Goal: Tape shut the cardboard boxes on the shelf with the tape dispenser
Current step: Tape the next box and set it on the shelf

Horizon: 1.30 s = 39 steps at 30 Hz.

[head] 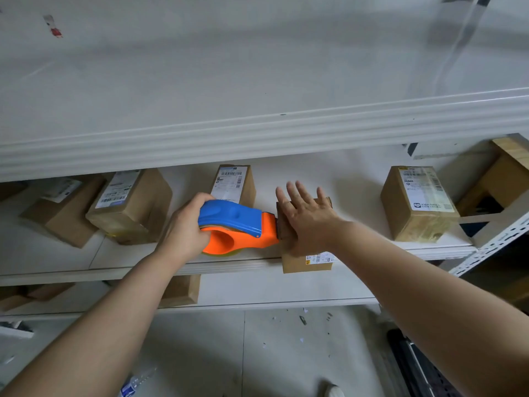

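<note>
A white metal shelf unit fills the view, its boards pale and smooth. The upper shelf (257, 81) shows a broad bare top with a ribbed front lip. Below it the middle shelf (343, 181) carries several cardboard boxes.

The small box (303, 265) sits at the front edge of the middle shelf, its near end hanging over the lip. The right hand (307, 216) lies flat on top of it, fingers straight and spread. The left hand (183, 227) grips the orange and blue tape dispenser (237, 224), fingers curled round its body, and the dispenser's orange nose touches the left side of the small box.

Just behind the dispenser stands a labelled box (233, 181). To the left lie a tilted labelled box (128, 207) and, further left, a blurred box (63, 210). Well to the right stands a taped box (415, 207), and beyond it an open box (503, 179) in the corner.

A perforated white upright (501, 239) frames the right end. The lower shelf (286, 287) holds a brown box (181, 290) under the left forearm. The grey floor (229, 353) below is dotted with small scraps.
</note>
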Tool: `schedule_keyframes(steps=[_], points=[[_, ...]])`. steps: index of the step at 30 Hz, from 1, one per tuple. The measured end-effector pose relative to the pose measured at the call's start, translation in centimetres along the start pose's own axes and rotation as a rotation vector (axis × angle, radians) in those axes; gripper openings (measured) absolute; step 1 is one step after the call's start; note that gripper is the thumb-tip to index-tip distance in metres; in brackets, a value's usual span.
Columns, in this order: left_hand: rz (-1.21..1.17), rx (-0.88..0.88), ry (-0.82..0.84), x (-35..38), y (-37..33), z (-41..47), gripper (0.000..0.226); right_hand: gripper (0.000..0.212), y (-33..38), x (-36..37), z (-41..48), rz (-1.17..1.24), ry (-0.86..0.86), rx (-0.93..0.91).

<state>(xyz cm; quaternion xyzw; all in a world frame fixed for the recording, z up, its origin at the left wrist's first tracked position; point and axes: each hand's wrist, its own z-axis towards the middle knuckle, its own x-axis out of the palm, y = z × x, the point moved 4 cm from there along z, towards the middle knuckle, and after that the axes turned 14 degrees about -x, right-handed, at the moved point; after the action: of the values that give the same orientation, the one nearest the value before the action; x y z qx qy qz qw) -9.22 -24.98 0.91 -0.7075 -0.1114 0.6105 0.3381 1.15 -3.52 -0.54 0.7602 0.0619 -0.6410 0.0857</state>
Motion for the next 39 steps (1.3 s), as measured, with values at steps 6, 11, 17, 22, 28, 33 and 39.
schedule_keyframes(steps=[6,11,17,22,28,33,39], points=[[-0.084,0.062,-0.163,-3.5,-3.7,-0.4,0.060,0.123,-2.7,-1.2,-0.3,0.608,-0.323,0.004],[0.187,0.230,-0.109,-0.6,-7.9,0.1,0.067,0.120,-5.1,4.1,-2.5,0.832,-0.321,0.132],[0.241,0.190,-0.022,3.6,-9.1,0.7,0.068,0.139,-5.5,5.5,-3.2,0.740,-0.312,0.143],[0.219,0.176,0.027,3.5,-9.2,1.8,0.072,0.127,-5.7,4.5,-2.5,0.619,-0.376,0.105],[0.158,0.075,-0.042,-1.8,-3.9,2.8,0.069,0.123,-6.2,4.8,-2.2,0.493,-0.263,0.111],[0.145,-0.037,-0.097,-5.7,1.1,2.7,0.067,0.123,-6.2,4.6,-2.3,0.461,-0.243,0.149],[0.163,-0.054,-0.145,-5.2,2.8,2.9,0.057,0.122,-5.9,4.5,-2.2,0.458,-0.230,0.149]])
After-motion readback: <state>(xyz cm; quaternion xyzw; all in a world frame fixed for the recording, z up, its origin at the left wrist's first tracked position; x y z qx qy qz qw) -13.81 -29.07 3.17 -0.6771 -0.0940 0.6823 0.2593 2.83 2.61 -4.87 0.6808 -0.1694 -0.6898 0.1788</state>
